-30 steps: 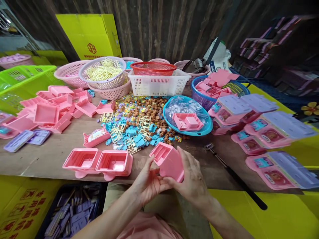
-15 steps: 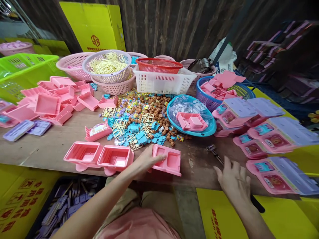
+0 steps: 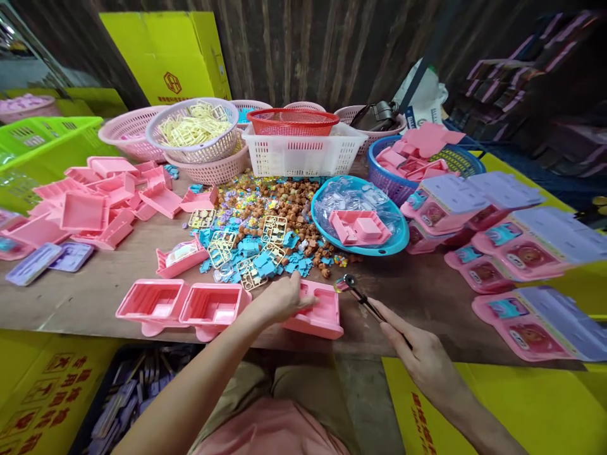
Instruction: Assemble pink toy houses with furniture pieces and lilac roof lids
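My left hand [image 3: 279,300] grips the left side of a pink plastic case [image 3: 325,316] near the table's front edge, its thumb over the top. My right hand [image 3: 420,347] is closed around the handle of a small hammer [image 3: 363,296]. The metal head of the hammer is raised beside the case's upper right corner; whether they touch I cannot tell. Left of my left hand stand two open pink boxes [image 3: 213,306] side by side. Behind them rests a pink tray [image 3: 183,258] with a pale piece in it.
Loose blue, brown and yellow small parts [image 3: 279,221] cover the table's middle. A blue bowl [image 3: 398,243] holds clear bags and a pink tray. Pink trays [image 3: 85,212] are heaped left; pink-and-lilac toy boxes [image 3: 526,322] stand right. Baskets [image 3: 303,155] line the back.
My right hand has picked up the hammer from the table and brought it left to the pink case. My left hand stays on the case, which now sits tilted slightly differently.
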Demonstrator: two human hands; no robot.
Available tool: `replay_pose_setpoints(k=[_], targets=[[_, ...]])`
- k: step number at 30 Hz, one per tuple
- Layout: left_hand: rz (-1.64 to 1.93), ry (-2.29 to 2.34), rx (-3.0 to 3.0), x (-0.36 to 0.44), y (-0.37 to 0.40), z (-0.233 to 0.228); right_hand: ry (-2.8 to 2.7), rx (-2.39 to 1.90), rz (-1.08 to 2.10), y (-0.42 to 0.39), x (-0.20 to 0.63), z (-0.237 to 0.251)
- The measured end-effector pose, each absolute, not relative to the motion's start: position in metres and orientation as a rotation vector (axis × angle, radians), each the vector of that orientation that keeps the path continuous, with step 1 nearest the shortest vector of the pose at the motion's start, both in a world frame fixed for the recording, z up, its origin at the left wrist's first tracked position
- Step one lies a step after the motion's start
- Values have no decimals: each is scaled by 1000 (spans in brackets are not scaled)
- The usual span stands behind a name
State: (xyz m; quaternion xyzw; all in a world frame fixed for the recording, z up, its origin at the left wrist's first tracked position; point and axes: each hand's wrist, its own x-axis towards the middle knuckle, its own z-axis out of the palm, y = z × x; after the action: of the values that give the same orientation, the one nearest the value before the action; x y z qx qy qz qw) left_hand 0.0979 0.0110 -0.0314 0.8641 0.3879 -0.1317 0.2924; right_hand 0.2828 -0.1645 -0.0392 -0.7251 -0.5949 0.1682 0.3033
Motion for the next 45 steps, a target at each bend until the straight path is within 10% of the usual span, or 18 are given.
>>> replay_pose_setpoints(k=[30,45], targets=[[-367,1041,2236,102,10,-31,-1856,-1811,288,-198,276,-29],[305,599,1040,47,-10,-51,-1638,-2492,-731,-193,380,-103]])
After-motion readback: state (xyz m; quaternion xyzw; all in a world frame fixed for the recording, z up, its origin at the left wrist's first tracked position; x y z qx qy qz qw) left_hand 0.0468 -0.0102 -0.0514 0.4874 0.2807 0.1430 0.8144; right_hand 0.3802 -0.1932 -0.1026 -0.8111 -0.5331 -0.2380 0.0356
